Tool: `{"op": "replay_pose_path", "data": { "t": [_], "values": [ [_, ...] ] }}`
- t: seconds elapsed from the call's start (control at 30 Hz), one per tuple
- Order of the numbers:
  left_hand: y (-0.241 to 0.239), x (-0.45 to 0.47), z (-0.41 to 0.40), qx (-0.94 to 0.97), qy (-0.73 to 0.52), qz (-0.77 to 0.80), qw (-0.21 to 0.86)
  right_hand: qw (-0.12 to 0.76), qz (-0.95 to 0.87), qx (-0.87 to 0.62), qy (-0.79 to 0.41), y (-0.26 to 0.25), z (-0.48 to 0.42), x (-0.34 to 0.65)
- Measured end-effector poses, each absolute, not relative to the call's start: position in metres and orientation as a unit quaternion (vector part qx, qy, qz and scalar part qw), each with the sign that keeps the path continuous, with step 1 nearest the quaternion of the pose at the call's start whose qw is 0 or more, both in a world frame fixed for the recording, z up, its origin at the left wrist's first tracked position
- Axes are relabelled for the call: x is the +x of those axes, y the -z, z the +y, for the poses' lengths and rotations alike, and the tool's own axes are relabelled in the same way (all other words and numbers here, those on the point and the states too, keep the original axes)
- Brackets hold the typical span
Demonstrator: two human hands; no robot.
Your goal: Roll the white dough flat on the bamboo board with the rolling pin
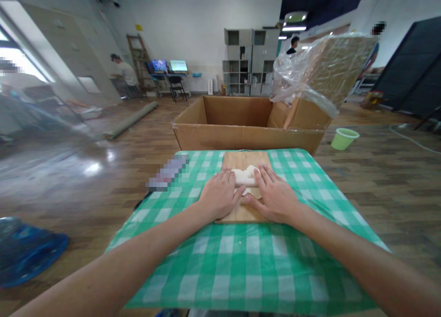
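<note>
A lump of white dough (245,176) lies on a wooden cutting board (245,160) in the middle of a table under a green-and-white checked cloth (248,262). My left hand (219,195) lies flat on the board with its fingers stretched out and its fingertips against the dough's left side. My right hand (274,195) lies flat in the same way, fingers out, touching the dough's right side. The two thumbs point toward each other just below the dough. Neither hand grips anything.
A blurred-out flat object (167,172) lies on the cloth left of the board. Behind the table stands a large open cardboard box (241,135) with plastic-wrapped cardboard (320,69) leaning in it. A green bucket (344,138) and a blue bag (24,250) sit on the floor. People stand far back.
</note>
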State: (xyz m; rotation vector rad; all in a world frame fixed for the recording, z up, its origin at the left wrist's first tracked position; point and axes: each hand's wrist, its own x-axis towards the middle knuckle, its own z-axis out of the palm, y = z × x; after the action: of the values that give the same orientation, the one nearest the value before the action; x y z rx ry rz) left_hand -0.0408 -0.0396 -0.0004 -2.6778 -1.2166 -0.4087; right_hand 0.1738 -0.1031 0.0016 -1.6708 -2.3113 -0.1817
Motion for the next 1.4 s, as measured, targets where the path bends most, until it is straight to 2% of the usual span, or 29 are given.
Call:
{"op": "replay_pose_path", "data": {
  "t": [0.3,0.57,1.03,1.17,1.27,1.4],
  "values": [
    [-0.006,-0.02,0.006,-0.897,0.109,-0.424,0.055,0.111,-0.8,-0.589,-0.016,-0.014,-0.05,0.186],
    [-0.011,-0.014,0.042,-0.914,0.107,-0.39,0.036,0.099,-0.795,-0.597,-0.029,-0.01,-0.009,0.195],
    [0.01,-0.009,0.109,-0.931,0.06,-0.343,0.111,0.121,-0.774,-0.621,-0.022,-0.005,0.045,0.202],
    [0.003,-0.008,0.092,-0.926,0.102,-0.35,0.101,0.125,-0.778,-0.616,0.006,-0.007,0.028,0.196],
    [-0.007,-0.013,0.071,-0.915,0.161,-0.367,0.053,0.122,-0.794,-0.596,0.01,-0.007,0.013,0.194],
    [-0.024,-0.032,0.05,-0.863,0.328,-0.381,-0.053,0.125,-0.803,-0.583,-0.014,-0.008,-0.001,0.195]
  ]
}}
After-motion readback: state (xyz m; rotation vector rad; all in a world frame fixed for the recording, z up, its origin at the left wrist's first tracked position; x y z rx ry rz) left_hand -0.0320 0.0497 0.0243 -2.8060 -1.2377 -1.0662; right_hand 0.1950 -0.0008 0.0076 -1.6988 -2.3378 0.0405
